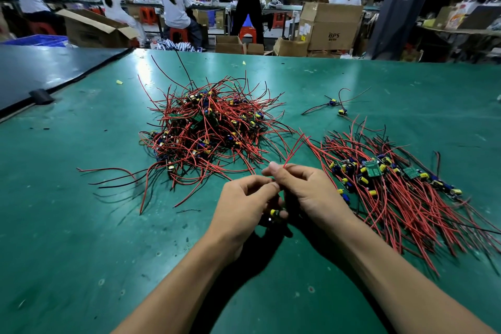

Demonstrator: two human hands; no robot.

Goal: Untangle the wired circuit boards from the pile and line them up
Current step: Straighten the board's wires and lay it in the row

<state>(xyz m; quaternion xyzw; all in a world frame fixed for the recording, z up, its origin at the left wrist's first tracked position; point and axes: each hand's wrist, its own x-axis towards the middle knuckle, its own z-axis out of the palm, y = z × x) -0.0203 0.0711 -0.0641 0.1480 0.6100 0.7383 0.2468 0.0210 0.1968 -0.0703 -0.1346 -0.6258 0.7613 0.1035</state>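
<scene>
A tangled pile (208,127) of small circuit boards with red and black wires lies at the table's middle. To the right, a lined-up group (393,184) of boards lies with its wires running toward the near right. Both my hands meet above the green mat in front of the pile. My left hand (244,209) curls round a small board (274,213) with a yellow part, mostly hidden between the hands. My right hand (306,190) pinches that board's red wires (294,150), which rise up and away from the fingertips.
Two separate wired boards (337,107) lie at the far right of the green table (81,225). A dark panel (48,68) borders the table's left. Beyond the far edge stand cardboard boxes (329,26), stools and several seated workers.
</scene>
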